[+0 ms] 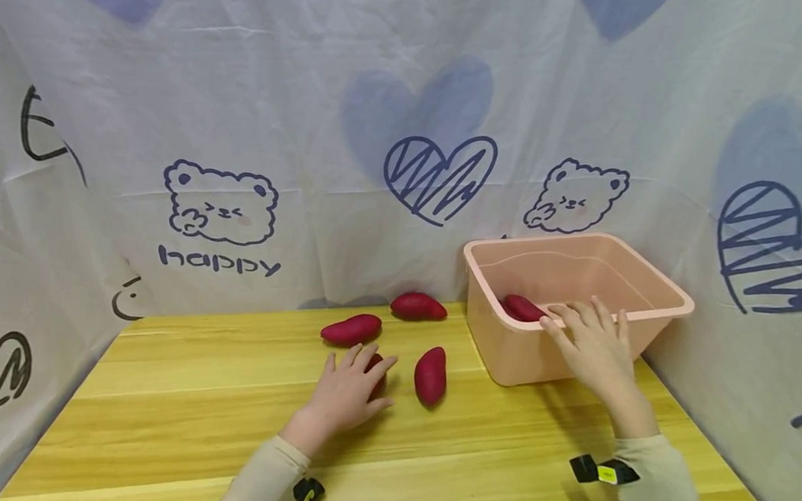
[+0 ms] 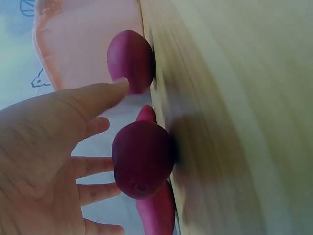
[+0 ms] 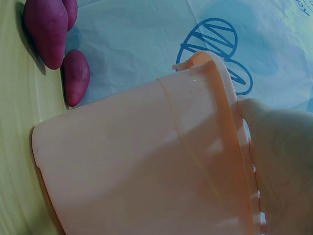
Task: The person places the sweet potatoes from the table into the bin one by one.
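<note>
My left hand (image 1: 346, 388) is over a dark red sweet potato (image 1: 378, 377), fingers spread and partly covering it in the head view. From the left wrist, this sweet potato (image 2: 143, 159) sits in front of the palm, its round end toward the camera, with the thumb apart from it. Just to its right lies a second sweet potato (image 1: 430, 377). My right hand (image 1: 600, 357) is at the near rim of a pink plastic bin (image 1: 532, 357), with loosely spread fingers reaching over the edge. Inside the bin, near its left wall, lies another sweet potato (image 1: 523, 308).
Two more sweet potatoes, one at the back middle (image 1: 418, 307) and one left of it (image 1: 352, 330), lie on the wooden table (image 1: 177, 417). A printed cloth (image 1: 311, 133) hangs behind the table and along both sides. The bin stands at the back right.
</note>
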### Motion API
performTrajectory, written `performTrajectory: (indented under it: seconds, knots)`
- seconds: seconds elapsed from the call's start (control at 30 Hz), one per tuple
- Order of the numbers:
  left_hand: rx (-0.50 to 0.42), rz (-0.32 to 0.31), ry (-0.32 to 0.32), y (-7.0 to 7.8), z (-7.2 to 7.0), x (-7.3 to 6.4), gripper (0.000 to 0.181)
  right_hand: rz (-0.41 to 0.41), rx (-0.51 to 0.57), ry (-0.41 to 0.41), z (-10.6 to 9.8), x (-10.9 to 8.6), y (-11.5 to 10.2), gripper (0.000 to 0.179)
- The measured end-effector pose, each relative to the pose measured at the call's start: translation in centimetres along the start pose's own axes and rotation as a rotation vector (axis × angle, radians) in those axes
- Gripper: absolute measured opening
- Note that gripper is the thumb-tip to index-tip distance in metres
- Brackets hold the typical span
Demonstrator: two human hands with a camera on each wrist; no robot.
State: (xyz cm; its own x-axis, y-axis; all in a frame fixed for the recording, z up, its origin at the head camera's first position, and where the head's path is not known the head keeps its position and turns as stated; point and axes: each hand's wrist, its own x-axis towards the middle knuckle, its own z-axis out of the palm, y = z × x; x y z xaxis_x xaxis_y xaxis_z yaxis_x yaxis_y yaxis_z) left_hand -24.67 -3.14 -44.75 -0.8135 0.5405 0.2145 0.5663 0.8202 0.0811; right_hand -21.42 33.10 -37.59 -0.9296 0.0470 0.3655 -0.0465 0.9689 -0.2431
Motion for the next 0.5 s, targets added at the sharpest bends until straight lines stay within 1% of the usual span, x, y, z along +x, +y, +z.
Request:
performTrajectory:
  seconds: [0.13, 0.5]
  knots:
    - [-0.012, -0.012, -0.026, -0.36, 0.12, -0.22, 0.064, 0.003, 0.001, 0.001, -0.05, -0.03, -0.04, 0.058]
    - [0.027, 0.012, -0.014, -0.91, 0.42, -0.63, 0.064, -0.001, 0.004, 0.006, -0.06, 0.04, -0.12, 0.058]
